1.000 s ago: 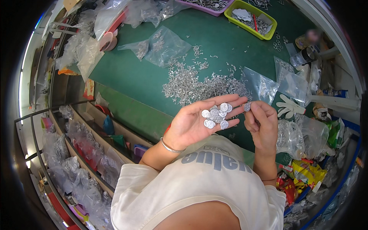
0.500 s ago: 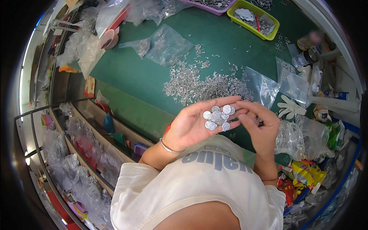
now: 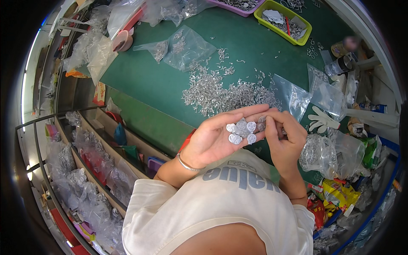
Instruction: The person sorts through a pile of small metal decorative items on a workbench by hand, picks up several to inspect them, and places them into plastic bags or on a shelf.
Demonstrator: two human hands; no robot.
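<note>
My left hand point(image 3: 210, 139) lies palm up over the near edge of the green table, holding several silver coin-like discs point(image 3: 241, 126) in the palm and along the fingers. At its fingertips, my right hand point(image 3: 287, 142) is closed, its thumb and index finger pinching one or two of the discs point(image 3: 262, 123). Its other fingers curl inward and hide anything within them. Just beyond both hands spreads a loose pile of small silver metal pieces point(image 3: 208, 91).
Clear plastic bags point(image 3: 291, 95) and a white glove point(image 3: 323, 120) lie right of the pile. A yellow-green tray point(image 3: 308, 38) and a purple tray point(image 3: 248, 12) stand at the back. Bagged parts fill a divided rack point(image 3: 100, 146) at left. A pink cup point(image 3: 123, 41) sits back left.
The right thumb and index finger have drawn discs to the left fingertips and now pinch there. Fewer discs show in the left palm, and they lie more spread out.
</note>
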